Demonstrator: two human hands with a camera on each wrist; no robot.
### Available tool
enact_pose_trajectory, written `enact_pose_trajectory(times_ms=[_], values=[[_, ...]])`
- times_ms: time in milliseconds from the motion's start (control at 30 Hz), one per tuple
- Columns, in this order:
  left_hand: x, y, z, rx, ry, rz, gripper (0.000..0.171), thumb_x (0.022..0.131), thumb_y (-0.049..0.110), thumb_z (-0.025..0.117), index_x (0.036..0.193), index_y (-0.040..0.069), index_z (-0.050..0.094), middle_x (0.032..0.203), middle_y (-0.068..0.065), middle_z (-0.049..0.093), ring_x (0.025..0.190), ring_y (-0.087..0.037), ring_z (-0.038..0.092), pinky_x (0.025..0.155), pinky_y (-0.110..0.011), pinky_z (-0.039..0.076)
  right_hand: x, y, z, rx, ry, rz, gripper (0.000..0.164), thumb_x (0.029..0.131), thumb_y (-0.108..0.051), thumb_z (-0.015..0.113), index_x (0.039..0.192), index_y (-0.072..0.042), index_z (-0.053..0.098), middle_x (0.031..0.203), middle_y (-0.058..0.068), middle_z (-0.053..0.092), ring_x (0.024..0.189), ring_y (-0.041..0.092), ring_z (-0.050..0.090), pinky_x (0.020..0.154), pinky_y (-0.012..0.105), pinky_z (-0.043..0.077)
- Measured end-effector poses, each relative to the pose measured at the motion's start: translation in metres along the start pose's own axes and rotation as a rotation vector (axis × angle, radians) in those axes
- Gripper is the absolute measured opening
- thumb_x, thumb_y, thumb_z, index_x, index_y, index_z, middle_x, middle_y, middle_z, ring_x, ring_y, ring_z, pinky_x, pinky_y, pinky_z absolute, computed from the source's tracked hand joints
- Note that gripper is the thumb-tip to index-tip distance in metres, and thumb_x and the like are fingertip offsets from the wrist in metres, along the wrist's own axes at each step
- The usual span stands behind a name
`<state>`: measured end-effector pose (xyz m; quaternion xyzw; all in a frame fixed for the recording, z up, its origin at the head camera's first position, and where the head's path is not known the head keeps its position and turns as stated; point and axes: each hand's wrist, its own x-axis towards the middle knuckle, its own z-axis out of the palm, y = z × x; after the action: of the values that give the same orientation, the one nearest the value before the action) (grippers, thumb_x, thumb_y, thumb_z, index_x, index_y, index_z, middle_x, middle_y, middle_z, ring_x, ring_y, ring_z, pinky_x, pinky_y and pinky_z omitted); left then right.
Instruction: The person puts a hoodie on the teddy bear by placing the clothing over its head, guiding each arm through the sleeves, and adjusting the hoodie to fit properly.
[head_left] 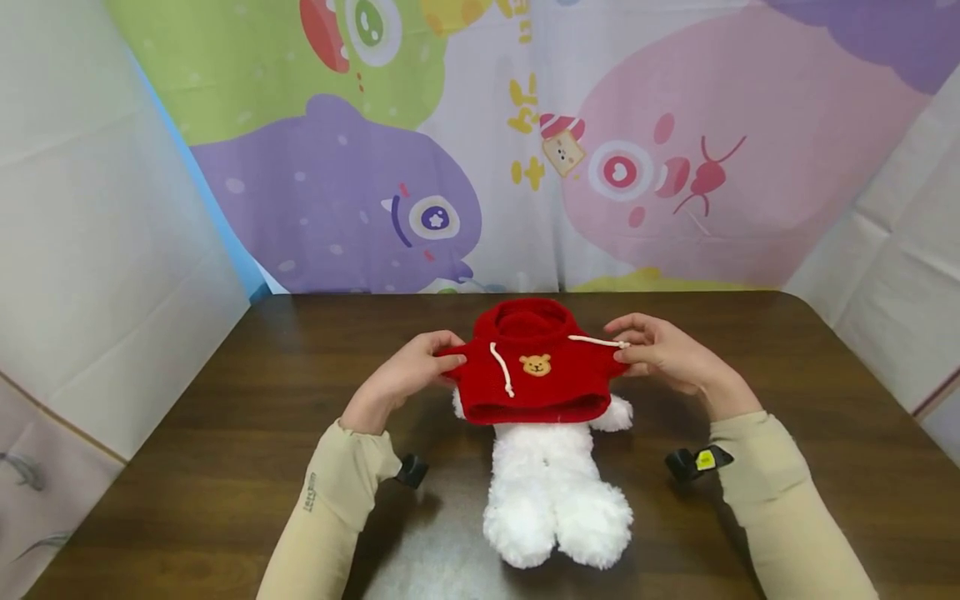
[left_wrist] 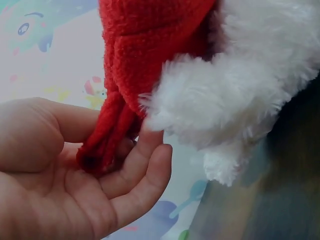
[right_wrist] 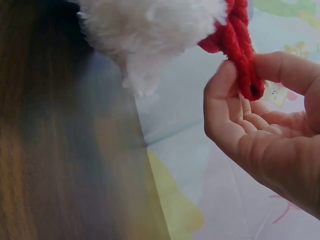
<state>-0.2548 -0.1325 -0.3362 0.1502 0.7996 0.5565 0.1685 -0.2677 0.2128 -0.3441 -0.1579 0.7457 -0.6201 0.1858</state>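
Observation:
A small red hoodie point(head_left: 491, 379) with a bear-face patch and two white drawstrings is spread over the upper part of a white plush toy point(head_left: 543, 467). The toy lies on its back with its legs toward me; its head is hidden by the hoodie. My left hand point(head_left: 412, 364) pinches one sleeve of the hoodie between thumb and fingers. At the other side my right hand point(head_left: 670, 357) pinches the opposite sleeve. White fluffy arms point(left_wrist: 210, 95) of the toy stick out below the red cloth, outside the sleeves, as the left wrist view shows for one.
Everything rests on a dark brown wooden table point(head_left: 247, 433). Behind its far edge hangs a curtain point(head_left: 517, 225) with cartoon creatures, and pale cloth walls point(head_left: 112, 208) stand on both sides. A black wrist camera point(head_left: 411, 471) hangs from the left sleeve.

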Motion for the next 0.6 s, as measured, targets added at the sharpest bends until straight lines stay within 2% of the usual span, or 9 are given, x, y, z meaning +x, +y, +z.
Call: enact_pose_trajectory(times_ms=[167,300,467,600], values=[[-0.002,-0.001,-0.008,-0.029,0.014,-0.016,0.019,0.091,0.007,0.052,0.106,-0.004,0.052,0.087,-0.010,0.059,0.059,-0.015,0.057,0.069,-0.036,0.054,-0.003,0.001,-0.006,0.006,-0.009,-0.027,0.043,0.089,-0.001,0.051,0.125,0.007,0.030,0.097,0.004,0.057,0.086,0.017,0.061,0.078,0.036,0.052],[-0.003,0.000,-0.012,-0.038,0.027,-0.030,0.020,0.091,0.008,0.052,0.107,-0.003,0.052,0.085,-0.008,0.059,0.058,-0.015,0.055,0.064,-0.032,0.053,-0.004,0.003,-0.007,0.006,0.009,-0.021,0.043,0.089,-0.002,0.051,0.125,0.008,0.030,0.096,0.000,0.058,0.086,0.015,0.062,0.077,0.034,0.052],[-0.001,-0.001,-0.008,-0.039,0.009,-0.028,0.023,0.093,0.013,0.049,0.109,-0.003,0.050,0.085,-0.007,0.058,0.062,-0.014,0.057,0.068,-0.033,0.053,-0.001,0.001,0.000,-0.005,0.009,0.028,0.047,0.089,-0.006,0.053,0.127,0.010,0.029,0.097,0.002,0.057,0.086,0.015,0.061,0.081,0.042,0.050],[-0.001,-0.001,-0.005,0.018,-0.016,-0.037,0.031,0.091,0.021,0.053,0.113,0.001,0.046,0.097,-0.009,0.058,0.073,-0.016,0.060,0.074,-0.033,0.053,0.000,0.000,0.002,-0.001,-0.023,0.059,0.055,0.086,-0.009,0.058,0.130,0.006,0.029,0.110,0.009,0.052,0.093,0.020,0.060,0.085,0.044,0.048]])
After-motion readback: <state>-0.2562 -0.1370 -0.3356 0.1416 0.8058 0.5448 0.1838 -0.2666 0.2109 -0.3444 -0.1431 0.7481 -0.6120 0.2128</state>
